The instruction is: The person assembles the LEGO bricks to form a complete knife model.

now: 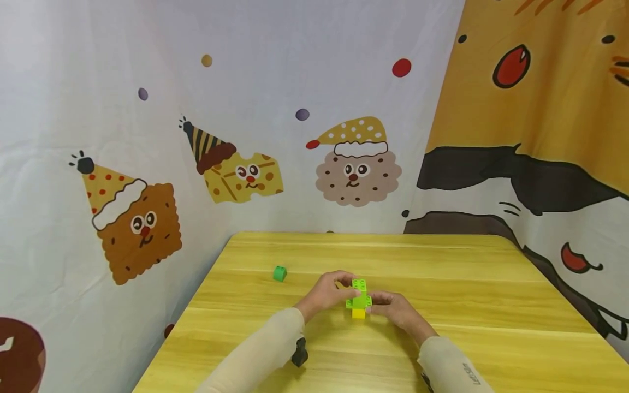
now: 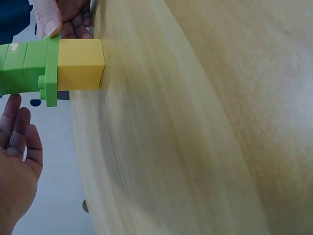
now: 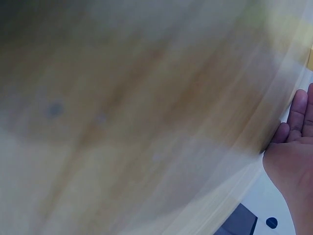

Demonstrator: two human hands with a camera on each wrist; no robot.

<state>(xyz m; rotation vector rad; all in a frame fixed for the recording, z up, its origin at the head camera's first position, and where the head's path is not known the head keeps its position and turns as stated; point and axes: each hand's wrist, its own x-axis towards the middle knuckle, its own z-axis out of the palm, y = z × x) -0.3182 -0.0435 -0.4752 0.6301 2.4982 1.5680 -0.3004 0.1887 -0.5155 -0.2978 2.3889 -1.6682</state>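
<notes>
A small tower of toy building bricks stands upright on the table, with a yellow brick [image 1: 358,314] at its base. Above that lies a wider green plate [image 2: 52,73] with studs jutting out at the sides, topped by stacked light green bricks [image 1: 360,297]. My left hand [image 1: 328,293] holds the upper green bricks from the left between thumb and fingers. From the right, my right hand [image 1: 397,310] pinches the end of the wide green plate, its thumb in front. The right wrist view catches only part of that hand and a sliver of yellow brick.
A separate darker green brick with a curved side [image 1: 279,273] lies on the wooden table [image 1: 255,316], left of the tower and farther back. Behind the table hangs a white cloth [image 1: 275,33] printed with cartoon snacks.
</notes>
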